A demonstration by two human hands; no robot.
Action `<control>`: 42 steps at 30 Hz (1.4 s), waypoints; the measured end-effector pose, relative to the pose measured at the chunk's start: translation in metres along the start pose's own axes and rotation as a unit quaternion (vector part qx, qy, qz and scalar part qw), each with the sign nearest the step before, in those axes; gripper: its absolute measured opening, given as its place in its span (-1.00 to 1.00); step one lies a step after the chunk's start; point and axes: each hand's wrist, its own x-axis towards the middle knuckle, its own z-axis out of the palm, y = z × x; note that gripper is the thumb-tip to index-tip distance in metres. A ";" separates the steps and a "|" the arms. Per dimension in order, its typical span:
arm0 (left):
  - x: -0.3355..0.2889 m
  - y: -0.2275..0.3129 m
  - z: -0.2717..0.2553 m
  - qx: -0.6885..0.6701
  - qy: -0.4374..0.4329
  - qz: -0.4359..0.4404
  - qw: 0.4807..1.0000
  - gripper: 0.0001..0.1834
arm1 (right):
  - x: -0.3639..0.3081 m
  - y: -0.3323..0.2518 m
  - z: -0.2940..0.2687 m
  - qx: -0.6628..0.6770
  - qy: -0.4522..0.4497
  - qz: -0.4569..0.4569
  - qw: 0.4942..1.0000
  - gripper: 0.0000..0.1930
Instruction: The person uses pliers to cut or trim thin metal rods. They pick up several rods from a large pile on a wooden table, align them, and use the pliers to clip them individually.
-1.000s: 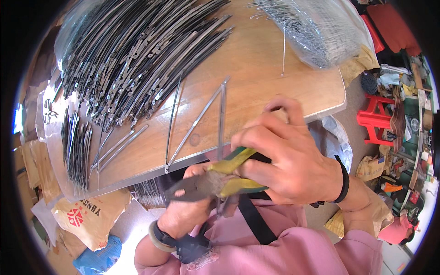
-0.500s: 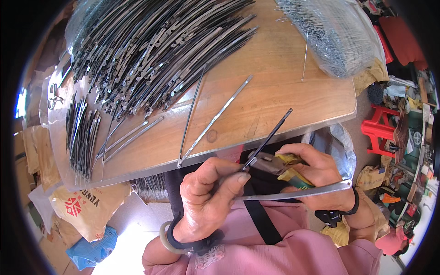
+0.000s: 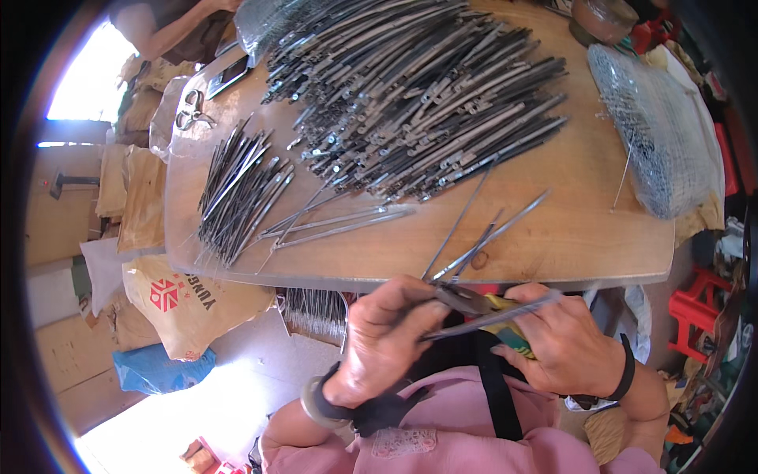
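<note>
Close in front of me, my left hand [image 3: 391, 336] is closed in a pinch on a thin flat metal strip [image 3: 493, 318], whose blurred silver length points toward my right hand. Wrapped round the yellow-and-green handles of a pair of pliers [image 3: 466, 301] is my right hand [image 3: 570, 347]. The pliers' jaws meet the left fingertips; what lies between them is hidden. A dark strip [image 3: 472, 251] rises from the left fingers over the table edge. Beside it lies a pair of silver and dark strips [image 3: 512, 223], spread in a V.
A large heap of dark metal strips [image 3: 426, 103] covers the back of the wooden table [image 3: 576, 229]. To its left are a smaller bundle [image 3: 245, 193], scissors [image 3: 192, 112] and a phone [image 3: 230, 77]. A plastic-wrapped wire bundle [image 3: 659, 134] lies right. Another person's arm [image 3: 185, 28] shows far left.
The view has swung left, so the table and heap sit further right. The pliers' jaws have come up to my left fingertips, and the dark strip now overlaps the V-shaped pair in view.
</note>
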 end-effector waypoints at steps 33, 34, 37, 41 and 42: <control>0.037 0.036 -0.158 0.630 0.305 0.314 0.642 -0.57 | -0.006 0.035 -0.031 0.036 0.181 0.164 0.969 -0.79; 0.027 0.037 -0.137 0.580 0.287 0.311 0.696 -0.56 | -0.011 0.040 -0.042 0.062 0.210 0.173 0.960 -0.81; 0.017 0.019 -0.077 0.479 0.039 0.307 0.822 -0.53 | -0.011 0.050 -0.069 0.168 0.320 0.308 0.880 -0.86; 0.033 0.000 -0.022 0.567 -0.012 0.323 0.758 -0.55 | -0.023 0.082 -0.087 -0.203 0.258 0.118 0.937 -0.87; 0.034 -0.001 -0.018 0.580 0.002 0.314 0.752 -0.55 | -0.024 0.089 -0.094 -0.255 0.197 0.064 0.944 -0.86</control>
